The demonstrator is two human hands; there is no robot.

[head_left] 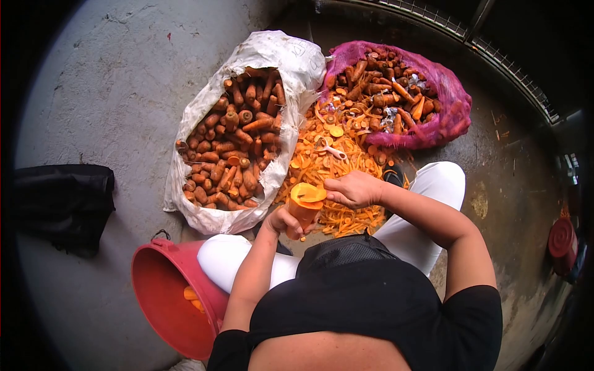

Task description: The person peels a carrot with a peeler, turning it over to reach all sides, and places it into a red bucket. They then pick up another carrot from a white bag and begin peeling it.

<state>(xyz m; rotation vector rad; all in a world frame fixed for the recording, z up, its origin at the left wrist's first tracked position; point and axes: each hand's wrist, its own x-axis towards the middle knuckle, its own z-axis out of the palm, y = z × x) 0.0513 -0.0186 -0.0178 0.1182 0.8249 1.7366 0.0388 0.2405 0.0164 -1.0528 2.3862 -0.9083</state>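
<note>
My left hand (283,221) is wrapped round a thick orange carrot (303,213), held upright over the pile of peelings. The carrot's pale, cut-looking upper end faces me. My right hand (354,188) is closed, its fingertips at the upper right edge of the carrot; I cannot make out what it grips. Beyond my hands lies a heap of orange peelings and cut ends (346,213), with a pale peeler-like tool (332,149) resting on it.
A torn white sack (179,161) of unpeeled carrots stands front left. A pink mesh sack (458,102) with carrots and scraps lies front right. By my left leg a red bucket (145,272) is tipped, with several peeled carrots inside. Black cloth (62,201) lies far left.
</note>
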